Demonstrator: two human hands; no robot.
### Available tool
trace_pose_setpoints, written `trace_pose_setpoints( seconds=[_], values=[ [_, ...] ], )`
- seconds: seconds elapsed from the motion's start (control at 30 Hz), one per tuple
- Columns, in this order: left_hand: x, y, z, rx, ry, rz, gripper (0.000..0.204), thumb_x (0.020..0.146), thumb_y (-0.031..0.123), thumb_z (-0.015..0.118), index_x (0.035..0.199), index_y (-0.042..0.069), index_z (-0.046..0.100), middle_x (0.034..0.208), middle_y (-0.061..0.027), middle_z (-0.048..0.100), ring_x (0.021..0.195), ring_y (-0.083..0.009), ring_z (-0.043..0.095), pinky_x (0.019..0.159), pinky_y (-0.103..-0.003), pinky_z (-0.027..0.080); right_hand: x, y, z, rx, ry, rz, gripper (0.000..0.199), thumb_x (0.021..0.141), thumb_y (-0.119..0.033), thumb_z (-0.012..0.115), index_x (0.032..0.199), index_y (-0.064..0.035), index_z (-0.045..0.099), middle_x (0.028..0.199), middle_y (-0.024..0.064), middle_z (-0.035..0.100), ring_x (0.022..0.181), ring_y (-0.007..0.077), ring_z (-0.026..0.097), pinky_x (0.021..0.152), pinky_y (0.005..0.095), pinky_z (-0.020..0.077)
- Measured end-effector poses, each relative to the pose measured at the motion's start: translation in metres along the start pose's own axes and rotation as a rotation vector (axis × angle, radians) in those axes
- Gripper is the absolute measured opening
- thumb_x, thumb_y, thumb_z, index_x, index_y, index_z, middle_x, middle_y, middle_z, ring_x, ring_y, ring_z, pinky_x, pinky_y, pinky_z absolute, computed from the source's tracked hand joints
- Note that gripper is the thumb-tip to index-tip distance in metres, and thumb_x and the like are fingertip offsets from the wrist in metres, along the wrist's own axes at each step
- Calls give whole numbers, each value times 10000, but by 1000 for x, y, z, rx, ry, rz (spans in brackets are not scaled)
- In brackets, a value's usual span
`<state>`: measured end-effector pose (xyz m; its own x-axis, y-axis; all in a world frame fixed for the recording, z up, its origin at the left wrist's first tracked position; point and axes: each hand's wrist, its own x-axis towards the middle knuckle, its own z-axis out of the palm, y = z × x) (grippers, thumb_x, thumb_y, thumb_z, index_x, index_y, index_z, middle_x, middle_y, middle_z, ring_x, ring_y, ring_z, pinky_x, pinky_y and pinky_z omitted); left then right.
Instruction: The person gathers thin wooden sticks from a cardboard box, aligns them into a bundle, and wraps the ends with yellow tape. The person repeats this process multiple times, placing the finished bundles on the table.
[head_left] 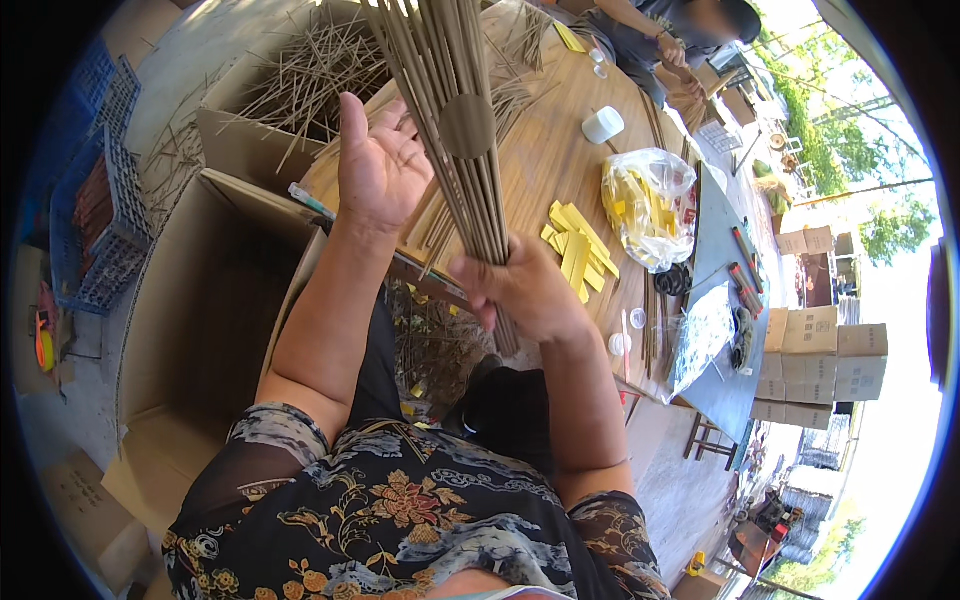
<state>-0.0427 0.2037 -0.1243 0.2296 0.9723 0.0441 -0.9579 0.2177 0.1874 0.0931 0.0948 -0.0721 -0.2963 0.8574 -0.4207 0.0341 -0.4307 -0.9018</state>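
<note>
A long bundle of thin brown sticks [480, 205] slants up from my lap, over the front edge of the round wooden table [565, 160]. My right hand [530, 290] is wrapped round its lower part. Beside the upper part, my left hand [385, 170] is open with the palm turned up and the thumb raised. Its fingertips meet the bundle's left edge in the picture; whether they touch it I cannot tell. To the right of the bundle, several flat yellow strips [580, 245] lie loosely piled on the table.
Loose sticks [315, 75] fill a cardboard box at the far left; another open cardboard box [160, 285] stands nearer. On the table are a clear bag [645, 205] of yellow pieces and a white cylinder [603, 125]. Another person [660, 40] works across it. Blue crates [110, 240] stand left.
</note>
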Motion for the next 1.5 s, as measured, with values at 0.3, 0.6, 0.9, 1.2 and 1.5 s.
trace_pose_setpoints(
  seconds=[0.3, 0.6, 0.9, 1.2, 1.5],
  values=[
    [2, -1, -4, -12, -46, 0, 751, 860, 545, 364, 1290, -48, 199, 1276, -224, 326, 1211, -302, 319, 1015, -461, 231, 8, 0, -6, 210, -27, 14, 206, 803, -163, 619, 714, -59, 465, 509, 10, 440, 361, 90, 414, 321, 212, 334],
    [-15, -21, 0, 106, -90, -279, 185, 857, 247, 554, 838, 73, 494, 610, 10, 470, 501, -77, 438, 481, -223, 387, -8, 43, 1, 334, -143, 170, 144, 800, -123, 600, 813, -49, 476, 545, 20, 464, 391, 105, 442, 352, 221, 371],
    [-21, -32, 10, 227, -71, -279, 186, 860, 237, 551, 758, 100, 478, 547, 32, 430, 451, -55, 400, 436, -202, 345, -10, 52, 7, -122, 109, 66, 274, 798, -231, 589, 773, 5, 452, 588, 171, 548, 560, 299, 579, 505, 379, 438],
    [-14, -34, -1, 221, -121, -374, 230, 846, 263, 570, 696, 125, 465, 533, 36, 432, 422, -49, 393, 410, -195, 342, -10, 71, 1, -49, 114, 16, 219, 858, -203, 530, 716, -51, 462, 542, 12, 466, 384, 87, 426, 358, 221, 347],
    [-22, -46, 11, 594, 235, -201, 246, 868, 280, 535, 697, 121, 457, 511, 39, 408, 396, -54, 370, 394, -195, 335, 0, 91, 1, -500, 385, -133, 171, 851, -174, 532, 759, -56, 450, 515, -7, 443, 375, 80, 416, 352, 224, 353]
  ],
)
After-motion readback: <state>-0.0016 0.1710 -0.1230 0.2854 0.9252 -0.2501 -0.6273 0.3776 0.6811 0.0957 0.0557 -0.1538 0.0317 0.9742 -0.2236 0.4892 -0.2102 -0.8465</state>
